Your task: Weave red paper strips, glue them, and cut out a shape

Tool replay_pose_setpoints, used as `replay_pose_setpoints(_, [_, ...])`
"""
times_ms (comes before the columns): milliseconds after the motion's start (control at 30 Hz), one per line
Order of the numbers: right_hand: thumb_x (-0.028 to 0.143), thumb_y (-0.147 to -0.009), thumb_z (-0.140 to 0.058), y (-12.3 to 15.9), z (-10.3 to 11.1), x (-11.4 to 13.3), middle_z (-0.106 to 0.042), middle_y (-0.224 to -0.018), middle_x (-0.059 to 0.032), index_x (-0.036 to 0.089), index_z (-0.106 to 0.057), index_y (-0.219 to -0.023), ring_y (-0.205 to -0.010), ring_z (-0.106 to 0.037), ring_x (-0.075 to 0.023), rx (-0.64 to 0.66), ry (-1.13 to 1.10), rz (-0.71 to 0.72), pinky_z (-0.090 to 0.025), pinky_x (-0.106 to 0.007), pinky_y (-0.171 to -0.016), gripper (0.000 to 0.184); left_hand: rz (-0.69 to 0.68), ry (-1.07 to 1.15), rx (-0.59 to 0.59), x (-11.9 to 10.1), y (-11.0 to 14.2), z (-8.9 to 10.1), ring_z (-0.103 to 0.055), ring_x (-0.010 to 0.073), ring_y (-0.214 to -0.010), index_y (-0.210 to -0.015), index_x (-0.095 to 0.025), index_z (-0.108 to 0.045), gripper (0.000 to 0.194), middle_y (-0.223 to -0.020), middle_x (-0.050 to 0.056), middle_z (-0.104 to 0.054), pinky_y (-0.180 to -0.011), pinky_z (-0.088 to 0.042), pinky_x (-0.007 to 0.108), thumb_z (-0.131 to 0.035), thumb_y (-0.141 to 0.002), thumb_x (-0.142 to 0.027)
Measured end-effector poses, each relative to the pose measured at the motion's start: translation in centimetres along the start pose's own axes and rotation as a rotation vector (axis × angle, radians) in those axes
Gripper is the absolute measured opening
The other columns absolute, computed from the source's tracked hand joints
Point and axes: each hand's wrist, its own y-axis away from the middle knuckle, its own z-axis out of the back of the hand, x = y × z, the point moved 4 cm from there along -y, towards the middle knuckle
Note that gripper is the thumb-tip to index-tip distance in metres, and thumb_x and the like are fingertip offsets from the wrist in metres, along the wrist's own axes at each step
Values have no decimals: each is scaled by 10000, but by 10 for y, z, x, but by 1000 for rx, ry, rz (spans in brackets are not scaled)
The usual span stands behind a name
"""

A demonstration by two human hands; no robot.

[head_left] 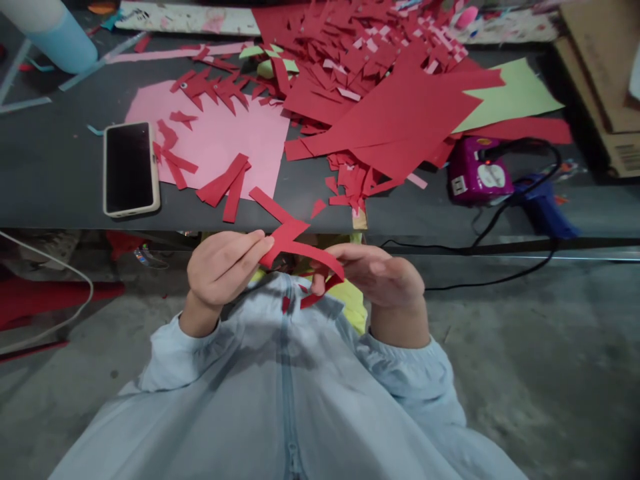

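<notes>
A cut piece of red paper [290, 237], with a pointed end and a long curling strip, hangs between my hands just in front of the table edge. My left hand [227, 263] is closed, pinching its left side between thumb and fingers. The strip bends down at the fingers of my right hand [383, 273], which curl against it near the curve. Past my hands, red paper strips [227, 183] lie on a pink sheet [225, 140], along with a red paper cutout [195, 87] bearing a small round eye.
A phone [130, 170] lies at the left. Red paper scraps [360, 47] heap up at the back, with large red sheets [385, 120] before them. On the right are a purple box [477, 173], a blue glue gun [545, 207] with a black cable, and cardboard [605, 67].
</notes>
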Motion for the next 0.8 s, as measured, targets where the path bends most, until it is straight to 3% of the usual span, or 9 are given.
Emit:
replay_pose_setpoints(200, [536, -859, -604, -4, 4, -1, -753, -733, -60, 165, -737, -895, -667, -696, -193, -245, 207, -72, -549, -312, -644, 396, -60, -35, -1, -2, -1, 2, -741, 162, -851, -1159, -191, -711, 323, -1028, 45, -780, -787, -609, 267, -682, -858, -78])
replay_pose_setpoints(333, [480, -828, -710, -14, -8, -6, -711, -660, -23, 179, -669, -753, -575, -613, -120, -271, 338, -172, -497, -248, -577, 313, -78, -2, 59, -9, -5, 1, -732, 176, -862, -1179, -160, -697, 352, -1028, 67, -776, -786, -615, 280, -702, -838, -75])
replay_pose_setpoints(467, [529, -799, -720, -21, -16, -10, -671, -586, -11, 173, -636, -702, -496, -535, -89, -260, 333, -177, -427, -228, -496, 379, -84, 10, 112, -12, -8, 1, -726, 183, -862, -1135, -191, -715, 325, -1031, 68, -770, -774, -625, 296, -706, -831, -76])
replay_pose_setpoints(567, [525, -782, -736, -22, -15, -11, -651, -556, -2, 167, -644, -698, -493, -554, -92, -285, 305, -174, -442, -227, -502, 378, -113, 47, 131, -11, -8, 1, -730, 180, -861, -1132, -236, -721, 317, -1025, 59, -771, -759, -628, 292, -694, -849, -96])
replay_pose_setpoints(700, [473, -791, -736, -19, -13, -8, -612, -510, 15, 167, -634, -642, -455, -532, -78, -337, 311, -143, -420, -209, -465, 355, -22, 135, 156, -4, -6, 1, -740, 188, -858, -1188, -274, -702, 374, -1023, 55, -777, -753, -628, 301, -693, -855, -101])
replay_pose_setpoints(800, [467, -799, -723, -17, -11, -7, -585, -480, 27, 171, -624, -620, -419, -490, -69, -386, 331, -132, -392, -202, -429, 360, -55, 65, 137, -4, -6, 1, -741, 177, -822, -1168, -265, -708, 339, -1021, 51, -781, -728, -627, 293, -678, -869, -110])
